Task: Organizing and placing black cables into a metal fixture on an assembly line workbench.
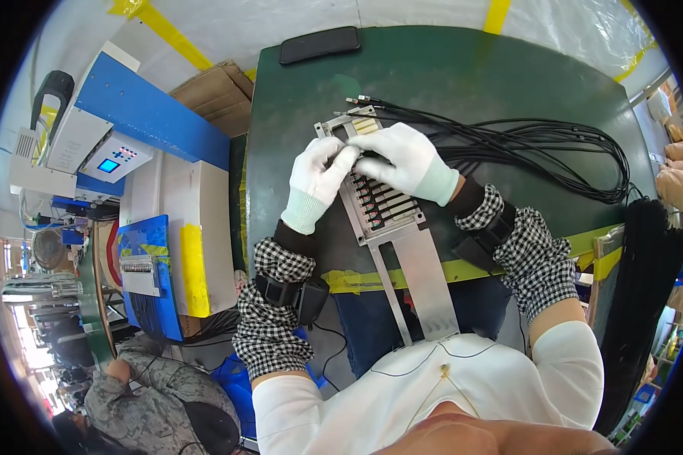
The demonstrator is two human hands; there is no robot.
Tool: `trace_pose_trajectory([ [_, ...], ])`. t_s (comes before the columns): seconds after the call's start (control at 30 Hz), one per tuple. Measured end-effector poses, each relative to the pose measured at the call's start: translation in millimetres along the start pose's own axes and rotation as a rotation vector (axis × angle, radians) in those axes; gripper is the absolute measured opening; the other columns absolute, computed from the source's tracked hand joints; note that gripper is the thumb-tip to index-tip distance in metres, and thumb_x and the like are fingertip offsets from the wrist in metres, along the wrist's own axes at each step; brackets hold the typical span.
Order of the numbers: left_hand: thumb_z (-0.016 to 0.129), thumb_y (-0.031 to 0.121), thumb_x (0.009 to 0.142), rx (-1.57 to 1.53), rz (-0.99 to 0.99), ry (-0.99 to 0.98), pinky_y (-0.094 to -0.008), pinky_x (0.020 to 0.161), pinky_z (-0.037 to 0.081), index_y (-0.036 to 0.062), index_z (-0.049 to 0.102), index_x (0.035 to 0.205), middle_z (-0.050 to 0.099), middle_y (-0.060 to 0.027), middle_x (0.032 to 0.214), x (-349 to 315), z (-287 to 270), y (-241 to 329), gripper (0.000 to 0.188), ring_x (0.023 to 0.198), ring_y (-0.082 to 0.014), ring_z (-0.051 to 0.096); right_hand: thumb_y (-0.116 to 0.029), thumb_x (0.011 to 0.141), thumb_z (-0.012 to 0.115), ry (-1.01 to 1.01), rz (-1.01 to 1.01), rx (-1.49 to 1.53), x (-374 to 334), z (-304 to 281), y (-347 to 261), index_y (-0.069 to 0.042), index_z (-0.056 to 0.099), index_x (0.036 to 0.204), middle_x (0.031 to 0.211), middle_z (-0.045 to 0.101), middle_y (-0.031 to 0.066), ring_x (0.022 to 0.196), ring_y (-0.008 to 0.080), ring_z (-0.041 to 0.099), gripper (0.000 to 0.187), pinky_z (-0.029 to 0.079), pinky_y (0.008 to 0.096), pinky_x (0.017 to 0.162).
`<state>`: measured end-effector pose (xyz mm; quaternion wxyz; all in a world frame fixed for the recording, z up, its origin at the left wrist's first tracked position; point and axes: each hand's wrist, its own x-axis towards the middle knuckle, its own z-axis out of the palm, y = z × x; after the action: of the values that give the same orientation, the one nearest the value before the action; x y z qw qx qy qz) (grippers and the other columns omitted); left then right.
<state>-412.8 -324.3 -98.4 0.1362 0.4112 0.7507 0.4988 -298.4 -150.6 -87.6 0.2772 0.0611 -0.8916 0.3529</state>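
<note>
My left hand point(313, 180), in a white glove with a pale green cuff, comes in over the left side of a metal fixture point(426, 277). My right hand point(408, 161), gloved the same way, reaches over it from the right. Both hands are closed, their fingertips meeting in a pinch above the slotted part; whatever they grip is too small and covered to make out. Below the fingers, several black cable ends with reddish tips sit side by side in the slots. A bundle of black cables point(577, 155) with metal plugs at its far end lies beyond and right of my right hand.
A green table point(303, 91) with yellow tape along its near edge carries everything. At its far edge lies a black phone-like object point(320, 45). A blue and white machine point(148, 106) with a small lit screen stands left. Black cables point(637, 303) hang at right. Another person point(159, 402) sits lower left.
</note>
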Motion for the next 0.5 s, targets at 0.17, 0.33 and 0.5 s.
trace_pose_trajectory([
  [0.17,0.060,0.031,0.094,-0.169,-0.286,-0.019,-0.0380,0.062,0.044,0.0028,0.064,0.080,0.058,-0.0119,0.066,4,-6,-6,0.032,0.061,-0.0277,0.056,-0.022,0.089,0.063,-0.100,0.025,-0.177,1,1,23,-0.014,0.069,0.098,0.094,0.069,0.0059,0.084,0.0292,0.065,0.014,0.050,0.0406,0.073],
  [0.33,0.054,0.036,0.096,0.366,-0.179,0.173,-0.0435,0.062,0.044,0.0029,0.061,0.077,0.058,-0.0192,0.066,4,-8,-8,0.039,0.064,-0.0386,0.058,-0.023,0.088,0.064,-0.157,-0.004,-0.513,1,7,32,-0.016,0.068,0.095,0.083,0.062,0.0034,0.080,0.0251,0.060,0.010,0.045,0.0383,0.072],
  [0.5,0.051,0.040,0.097,0.431,-0.192,0.195,-0.0470,0.064,0.045,0.0027,0.057,0.075,0.057,-0.0228,0.070,3,-9,-7,0.044,0.071,-0.0427,0.058,-0.023,0.088,0.065,-0.077,-0.127,-0.567,0,11,35,-0.018,0.065,0.091,0.076,0.055,0.0025,0.075,0.0226,0.057,0.006,0.042,0.0371,0.071],
])
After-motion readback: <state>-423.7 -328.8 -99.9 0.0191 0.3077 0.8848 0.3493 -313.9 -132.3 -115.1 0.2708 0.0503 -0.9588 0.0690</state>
